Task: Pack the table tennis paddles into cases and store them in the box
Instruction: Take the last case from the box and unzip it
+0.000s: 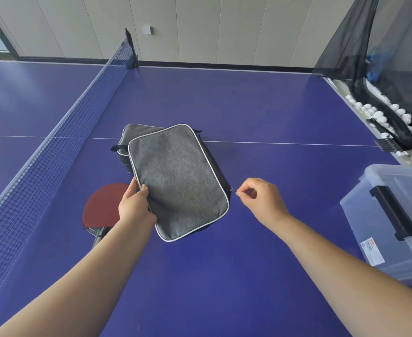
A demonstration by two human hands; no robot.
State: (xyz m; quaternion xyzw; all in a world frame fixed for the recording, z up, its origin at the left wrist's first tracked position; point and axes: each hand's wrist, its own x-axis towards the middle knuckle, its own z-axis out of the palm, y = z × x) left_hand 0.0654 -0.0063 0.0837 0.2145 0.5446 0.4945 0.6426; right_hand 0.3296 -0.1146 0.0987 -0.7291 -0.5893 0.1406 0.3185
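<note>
A grey paddle case (179, 181) with white piping lies on the blue table, partly on top of a pile of other cases (132, 137). My left hand (134, 205) grips its left edge, thumb on top. My right hand (261, 198) pinches the small zipper pull (234, 190) at the case's right edge. A red paddle (105, 205) lies flat on the table left of the case, its handle partly hidden under my left forearm. The clear plastic storage box (399, 227) with a black latch stands at the right.
The table net (54, 152) runs diagonally along the left. A black ball-catch net with several white balls (380, 115) sits at the table's far right edge. A white line (285, 143) crosses the table behind the cases.
</note>
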